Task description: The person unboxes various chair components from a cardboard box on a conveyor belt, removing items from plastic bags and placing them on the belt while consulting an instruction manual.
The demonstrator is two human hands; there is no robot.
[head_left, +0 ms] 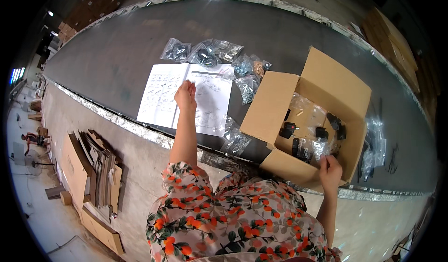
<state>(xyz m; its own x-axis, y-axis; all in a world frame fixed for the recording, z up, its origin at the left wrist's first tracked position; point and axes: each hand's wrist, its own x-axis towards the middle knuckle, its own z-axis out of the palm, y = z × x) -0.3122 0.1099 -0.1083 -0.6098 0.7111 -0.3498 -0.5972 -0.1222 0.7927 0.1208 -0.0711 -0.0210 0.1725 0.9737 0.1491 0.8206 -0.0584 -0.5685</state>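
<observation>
An open instruction booklet (156, 87) with line drawings lies on the dark belt in front of me. Over its middle fold, my left hand (185, 95) has its fingers drawn together in a pinch; whatever may be between them cannot be made out. To the right stands an open cardboard box (270, 101), its flaps spread. My right hand (330, 169) reaches over the near wall of the box, fingers closed at the edge of a clear plastic bag (320, 147). Several black parts (322, 132) and other clear bags lie inside the box.
Bags of hardware (204, 56) line the booklet's far edge, with another bag (235, 138) at its near right. Beyond the box lie long bagged parts (376, 143) and a dark tool (393, 159). Flattened cardboard (95, 168) leans on the floor at left; a person (35, 140) is far off.
</observation>
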